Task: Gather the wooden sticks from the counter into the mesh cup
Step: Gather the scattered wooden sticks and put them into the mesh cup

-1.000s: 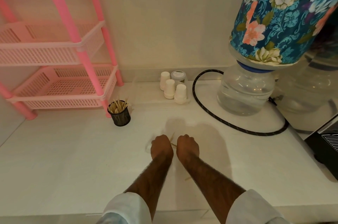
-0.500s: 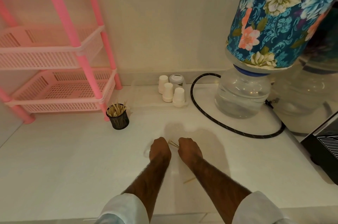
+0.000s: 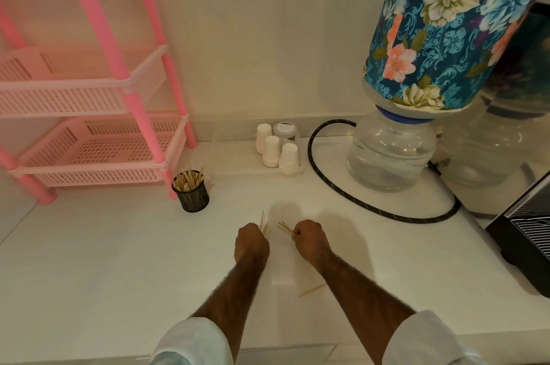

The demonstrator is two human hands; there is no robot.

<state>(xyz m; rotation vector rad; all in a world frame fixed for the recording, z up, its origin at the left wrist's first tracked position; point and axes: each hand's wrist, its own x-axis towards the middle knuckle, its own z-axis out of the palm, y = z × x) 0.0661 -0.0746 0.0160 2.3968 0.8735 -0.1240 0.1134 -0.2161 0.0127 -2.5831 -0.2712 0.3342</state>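
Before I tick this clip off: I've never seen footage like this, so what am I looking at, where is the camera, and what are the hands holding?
There is no machine here. A person wears one wide-angle camera on the head, looking down at their own two bare hands over a white counter.

The left hand and the right hand are both closed on a few thin wooden sticks. One loose stick lies on the counter between the forearms.

The black mesh cup, already holding many sticks, stands ahead to the left by a pink rack. Further back are small white cups, a black hose and a water bottle under a floral cover.
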